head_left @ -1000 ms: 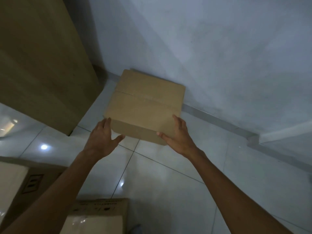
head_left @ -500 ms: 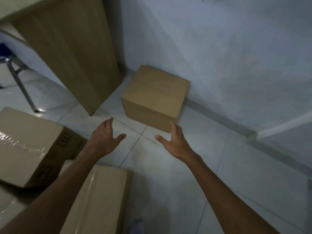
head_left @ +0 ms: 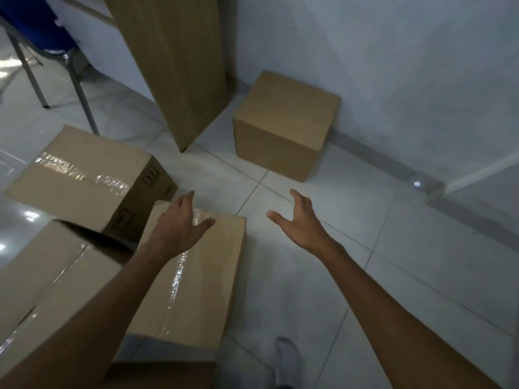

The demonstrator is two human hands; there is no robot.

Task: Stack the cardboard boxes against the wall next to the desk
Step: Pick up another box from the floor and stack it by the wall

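While both arms reach out over the pale tiled floor (head_left: pixel 351 276), the white wall (head_left: pixel 393 66) fills the view from twelve o'clock round to three. A wooden desk panel (head_left: pixel 174 66) stands upright at about eleven o'clock, its foot on the tiles. At the lower left, near eight o'clock, lies a big taped carton (head_left: pixel 47 276), and touching its right side is a long taped box (head_left: pixel 202 282) lying flat at about seven o'clock. Above them at nine o'clock sits another taped box (head_left: pixel 84 175), tilted a little, with printed marks on its end face. The plain cardboard box (head_left: pixel 283 124) rests on the floor at twelve o'clock — its back edge against the wall, just beside the desk panel, with nothing on top of it. A chair (head_left: pixel 42 37) with a blue seat and metal legs shows at ten o'clock. The left hand (head_left: pixel 179 223) hovers above the far end of the long taped box, fingers spread wide and gripping nothing. The right hand (head_left: pixel 302 220) hangs over bare tiles, also spread wide and empty — well short of the plain box. A socked foot (head_left: pixel 286 357) shows at six o'clock.
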